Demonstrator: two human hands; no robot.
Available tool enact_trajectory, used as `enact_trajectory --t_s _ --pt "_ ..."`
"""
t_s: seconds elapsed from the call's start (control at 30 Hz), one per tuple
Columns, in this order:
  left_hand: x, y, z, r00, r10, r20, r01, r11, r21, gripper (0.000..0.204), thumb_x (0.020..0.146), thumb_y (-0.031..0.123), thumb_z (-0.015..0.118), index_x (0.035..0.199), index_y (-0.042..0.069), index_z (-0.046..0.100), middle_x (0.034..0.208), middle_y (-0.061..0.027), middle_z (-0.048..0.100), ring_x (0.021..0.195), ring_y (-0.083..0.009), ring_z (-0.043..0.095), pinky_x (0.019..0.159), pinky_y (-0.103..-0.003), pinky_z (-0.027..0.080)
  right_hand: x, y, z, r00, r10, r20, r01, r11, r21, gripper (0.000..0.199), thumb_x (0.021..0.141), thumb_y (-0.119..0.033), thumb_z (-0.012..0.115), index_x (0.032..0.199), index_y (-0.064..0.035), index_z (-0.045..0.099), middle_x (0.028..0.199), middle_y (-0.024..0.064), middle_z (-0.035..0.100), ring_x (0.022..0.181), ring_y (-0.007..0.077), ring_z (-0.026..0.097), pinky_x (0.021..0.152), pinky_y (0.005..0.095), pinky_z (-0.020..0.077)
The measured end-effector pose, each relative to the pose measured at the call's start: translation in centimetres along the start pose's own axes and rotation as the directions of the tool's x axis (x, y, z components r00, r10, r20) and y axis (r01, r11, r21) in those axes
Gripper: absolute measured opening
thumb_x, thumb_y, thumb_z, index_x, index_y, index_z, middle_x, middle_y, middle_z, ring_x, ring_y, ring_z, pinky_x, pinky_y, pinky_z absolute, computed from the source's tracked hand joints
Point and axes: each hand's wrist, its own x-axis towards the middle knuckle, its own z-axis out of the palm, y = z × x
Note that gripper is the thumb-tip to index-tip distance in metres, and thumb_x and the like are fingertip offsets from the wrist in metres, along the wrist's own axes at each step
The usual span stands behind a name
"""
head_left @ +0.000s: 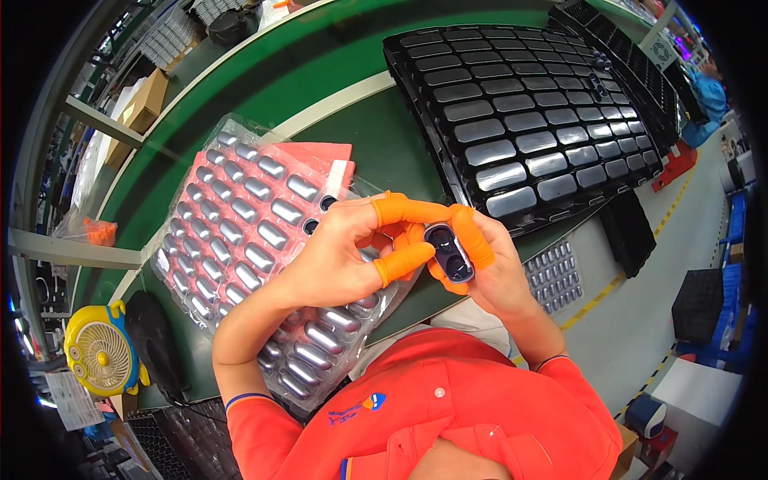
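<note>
An open earbud charging case point(450, 254), small and oval with dark round hollows and a grey rim, is held up in front of my chest. My right hand point(494, 260) grips it from the right, thumb and fingers around its edge. My left hand point(352, 250) reaches in from the left, its thumb pressed to the case's left side and its forefinger bent over the top. Orange finger cots cover several fingertips on both hands. Under my left arm lies a clear plastic tray point(254, 210) with rows of silver-grey oval shells; two dark-hollowed pieces show near my left wrist.
A large black tray point(512, 104) with oblong pockets stands at the right on the green bench point(352, 120). Pink foam point(320, 154) lies beneath the clear tray. A yellow fan point(102, 352) and a black pouch-like object point(150, 344) are at the left. Another filled tray point(554, 276) sits lower right.
</note>
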Motion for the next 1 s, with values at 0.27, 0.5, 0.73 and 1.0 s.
enact_trajectory --t_s 0.27,0.5,0.73,1.0 --pt "-0.1 0.0 -0.1 0.999 -0.029 -0.019 0.029 1.0 -0.012 0.031 0.079 -0.003 0.062 0.11 -0.001 0.059 0.084 -0.005 0.059 0.067 -0.0108 0.06 0.059 -0.022 0.047 0.1 0.2 0.0 0.995 -0.091 0.04 0.096 0.984 -0.151 0.035 0.095 -0.029 0.044 0.109 0.0017 0.049 0.084 0.0057 0.057 0.061 0.0083 0.055 0.046 0.0188 0.0415" --pt "-0.5 1.4 -1.5 0.983 0.163 -0.08 -0.1 0.853 0.511 0.035 0.072 0.0 0.069 0.106 0.001 0.06 0.094 -0.007 0.06 0.08 -0.0147 0.06 0.068 -0.025 0.048 1.2 1.0 2.3 0.867 -0.478 -0.137 0.451 0.872 -0.189 0.028 0.091 -0.015 0.052 0.113 0.0018 0.045 0.094 0.009 0.057 0.072 0.0153 0.061 0.065 0.0229 0.0518" --pt "-5.1 -0.4 -3.5 0.976 0.178 -0.124 -0.071 0.801 0.594 0.03 0.069 0.002 0.071 0.098 0.002 0.062 0.095 -0.0087 0.06 0.082 -0.021 0.06 0.069 -0.029 0.049 1.1 2.8 1.9 0.955 -0.27 0.119 0.292 0.808 -0.512 0.023 0.083 0.001 0.06 0.105 0.0025 0.053 0.099 0.0105 0.06 0.085 0.0183 0.061 0.074 0.0291 0.0501" --pt "-9.8 -2.0 -5.7 0.993 0.027 -0.117 0.096 0.412 0.906 0.026 0.066 -0.003 0.067 0.091 0.004 0.062 0.092 -0.0103 0.058 0.08 -0.0271 0.06 0.065 -0.033 0.049 1.2 2.0 3.0 0.858 -0.448 0.252 0.492 0.575 -0.653 0.021 0.076 0.003 0.064 0.097 0.0007 0.061 0.094 0.0106 0.062 0.084 0.0217 0.061 0.074 0.0294 0.0488"
